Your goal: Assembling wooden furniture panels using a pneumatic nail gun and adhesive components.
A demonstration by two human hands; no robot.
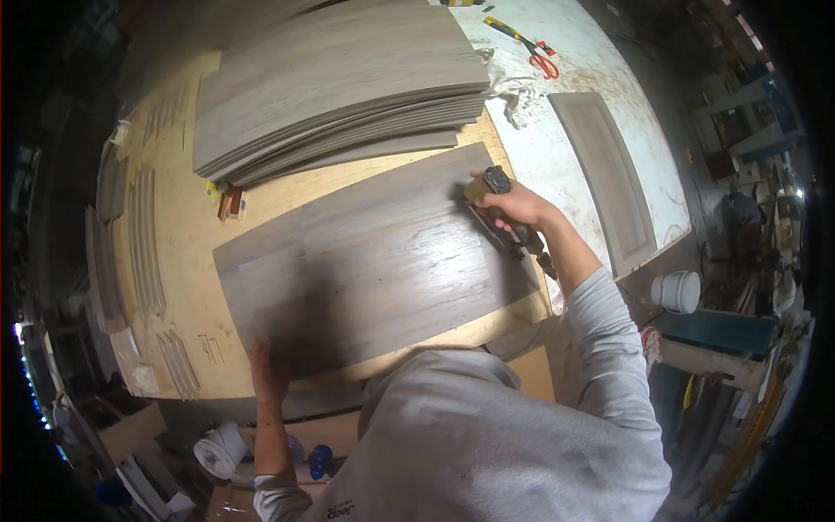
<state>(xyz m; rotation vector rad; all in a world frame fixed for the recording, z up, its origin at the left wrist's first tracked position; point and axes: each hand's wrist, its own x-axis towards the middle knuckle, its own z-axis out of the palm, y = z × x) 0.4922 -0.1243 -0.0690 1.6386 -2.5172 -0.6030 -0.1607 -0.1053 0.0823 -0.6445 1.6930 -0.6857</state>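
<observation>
A grey wood-grain panel lies flat on the plywood-topped table in front of me, with shiny patches of reflected light and a dark shadow. My right hand is wrapped round the handle of a dark olive and black nail gun, held over the panel's far right part. Whether its nose touches the panel I cannot tell. My left hand rests at the panel's near left edge. Its fingers are stretched out onto the surface, partly in shadow, with nothing held.
Behind the panel rises a stack of similar grey boards. Copper-coloured fastener strips lie beside it. Thin wood strips line the left side. On the white table at right are a framed door panel, red-handled scissors and a white cloth.
</observation>
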